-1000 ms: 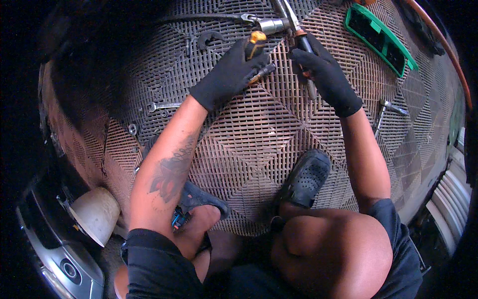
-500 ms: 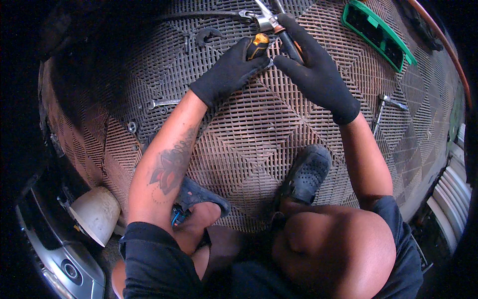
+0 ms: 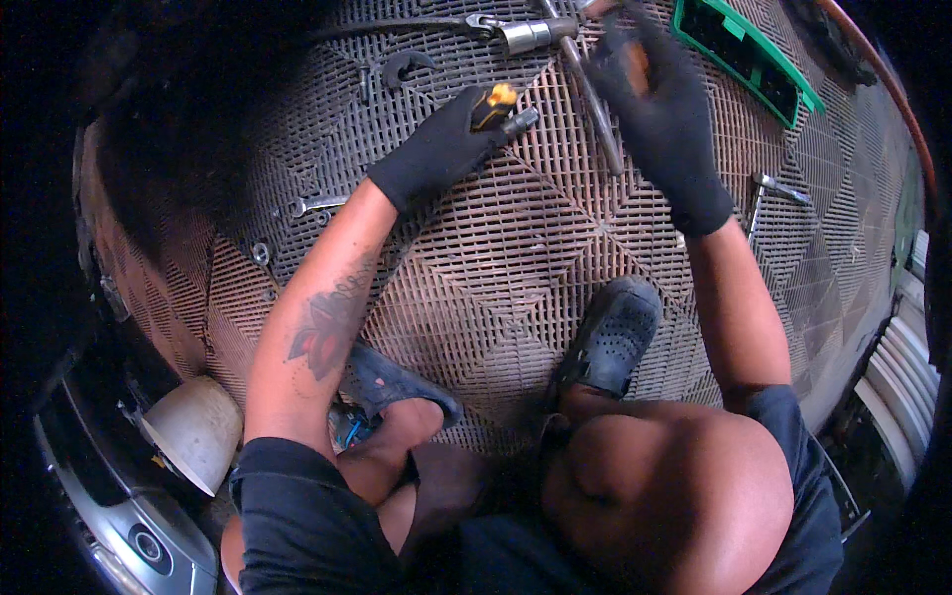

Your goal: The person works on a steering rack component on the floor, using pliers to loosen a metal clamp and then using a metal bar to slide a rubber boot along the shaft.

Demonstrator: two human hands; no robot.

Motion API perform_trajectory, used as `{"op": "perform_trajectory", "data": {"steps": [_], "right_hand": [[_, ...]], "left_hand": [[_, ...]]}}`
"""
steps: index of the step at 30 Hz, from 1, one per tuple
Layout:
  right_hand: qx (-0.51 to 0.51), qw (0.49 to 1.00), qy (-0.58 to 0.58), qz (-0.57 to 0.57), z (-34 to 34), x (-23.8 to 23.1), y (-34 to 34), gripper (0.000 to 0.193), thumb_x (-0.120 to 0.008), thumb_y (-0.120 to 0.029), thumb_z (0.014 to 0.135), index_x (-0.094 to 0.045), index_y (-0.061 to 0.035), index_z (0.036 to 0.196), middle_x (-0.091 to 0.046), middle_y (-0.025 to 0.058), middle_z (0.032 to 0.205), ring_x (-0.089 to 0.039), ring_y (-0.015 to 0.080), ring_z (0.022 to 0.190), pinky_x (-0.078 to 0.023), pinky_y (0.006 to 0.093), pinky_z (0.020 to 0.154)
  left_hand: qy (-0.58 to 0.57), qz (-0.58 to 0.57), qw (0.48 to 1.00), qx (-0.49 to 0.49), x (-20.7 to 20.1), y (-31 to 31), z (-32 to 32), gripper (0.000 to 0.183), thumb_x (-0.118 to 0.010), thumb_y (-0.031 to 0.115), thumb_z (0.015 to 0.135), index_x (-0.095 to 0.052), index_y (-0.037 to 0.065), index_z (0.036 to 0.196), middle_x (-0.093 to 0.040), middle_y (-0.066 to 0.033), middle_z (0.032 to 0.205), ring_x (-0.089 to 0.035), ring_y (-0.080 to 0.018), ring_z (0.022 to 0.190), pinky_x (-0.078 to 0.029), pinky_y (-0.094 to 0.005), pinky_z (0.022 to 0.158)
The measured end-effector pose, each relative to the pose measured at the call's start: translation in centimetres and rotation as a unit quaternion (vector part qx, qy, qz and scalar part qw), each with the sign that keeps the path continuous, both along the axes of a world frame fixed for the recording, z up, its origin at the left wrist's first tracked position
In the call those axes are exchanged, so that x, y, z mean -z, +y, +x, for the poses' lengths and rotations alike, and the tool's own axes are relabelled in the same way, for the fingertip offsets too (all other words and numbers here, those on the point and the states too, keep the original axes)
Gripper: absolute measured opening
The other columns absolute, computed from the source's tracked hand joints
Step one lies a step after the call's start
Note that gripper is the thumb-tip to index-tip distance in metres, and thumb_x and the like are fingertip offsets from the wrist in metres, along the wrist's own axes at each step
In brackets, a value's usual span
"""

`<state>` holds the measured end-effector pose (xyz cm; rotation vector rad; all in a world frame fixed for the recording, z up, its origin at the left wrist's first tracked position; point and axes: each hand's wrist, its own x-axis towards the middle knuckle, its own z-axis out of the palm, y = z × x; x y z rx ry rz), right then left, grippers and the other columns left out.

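Note:
My left hand [image 3: 436, 149], in a black glove, is closed around a tool with a yellow-and-black handle [image 3: 494, 104]. Beside that handle a round metal end [image 3: 521, 122] pokes out of the same fist; I cannot tell whether the two are joined. My right hand [image 3: 664, 119], also gloved and blurred by motion, is closed on a tool with an orange-and-dark handle [image 3: 636, 67], its far end cut by the picture's top. Between the hands a steel rod [image 3: 593, 111] slants across the mat. Ahead lies a large silver socket [image 3: 535, 36] on a dark long-handled bar [image 3: 397, 29].
A green-rimmed tray [image 3: 749, 59] is at the far right, with a T-shaped metal tool [image 3: 778, 190] nearer. Left are a wrench [image 3: 322, 204], a dark hook-shaped part [image 3: 405, 67], a bolt [image 3: 364, 84] and a ring-ended part [image 3: 261, 254]. A whitish bucket [image 3: 198, 426] tilts at lower left.
My right hand has moved up and right with its tool, away from my left hand. The large socket and steel rod are uncovered. My left hand has shifted slightly left, exposing the round metal end.

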<state>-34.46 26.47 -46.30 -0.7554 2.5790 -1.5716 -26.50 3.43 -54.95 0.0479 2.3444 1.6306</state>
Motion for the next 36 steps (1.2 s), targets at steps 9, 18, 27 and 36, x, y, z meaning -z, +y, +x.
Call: {"op": "perform_trajectory", "data": {"steps": [9,18,27,36], "right_hand": [[0.041,0.983,-0.088,-0.154,0.6,-0.1,-1.1,0.066,-0.071,-0.013,0.093,-0.042,0.0009,0.151,-0.063,0.0104,0.116,-0.06,0.0133,0.099,-0.051,0.0281,0.089],[-0.045,0.99,-0.083,-0.1,0.4,-0.6,-1.6,0.069,-0.073,-0.019,0.091,-0.043,0.0019,0.149,-0.063,0.0179,0.127,-0.063,0.0213,0.112,-0.05,0.0351,0.098],[-0.094,0.994,-0.046,0.029,0.8,-1.7,-2.0,0.068,-0.072,-0.024,0.091,-0.045,0.003,0.147,-0.06,0.026,0.134,-0.063,0.034,0.12,-0.049,0.0437,0.104],[-0.128,0.988,0.067,0.061,0.8,2.2,-2.3,0.049,-0.07,-0.019,0.093,-0.058,-0.0028,0.138,-0.07,0.0182,0.116,-0.071,0.0259,0.101,-0.055,0.037,0.088]], "left_hand": [[0.031,0.003,0.999,-0.023,-2.5,-2.7,-1.5,0.038,-0.064,0.029,0.1,-0.063,0.001,0.124,-0.066,-0.0129,0.119,-0.065,-0.0239,0.107,-0.05,-0.0355,0.096],[0.043,-0.011,0.998,-0.037,-0.9,-1.6,0.1,0.034,-0.064,0.022,0.1,-0.061,0.001,0.127,-0.066,-0.0079,0.121,-0.063,-0.0183,0.111,-0.049,-0.0337,0.1],[0.031,0.006,0.998,-0.053,-1.4,-1.1,0.1,0.034,-0.064,0.022,0.1,-0.06,0.001,0.127,-0.068,-0.008,0.117,-0.063,-0.0182,0.11,-0.048,-0.0343,0.1],[0.048,0.079,0.995,-0.049,-1.2,0.2,0.0,0.04,-0.064,0.024,0.1,-0.056,0.0,0.13,-0.066,-0.0094,0.121,-0.061,-0.0196,0.113,-0.045,-0.0358,0.102]]}}
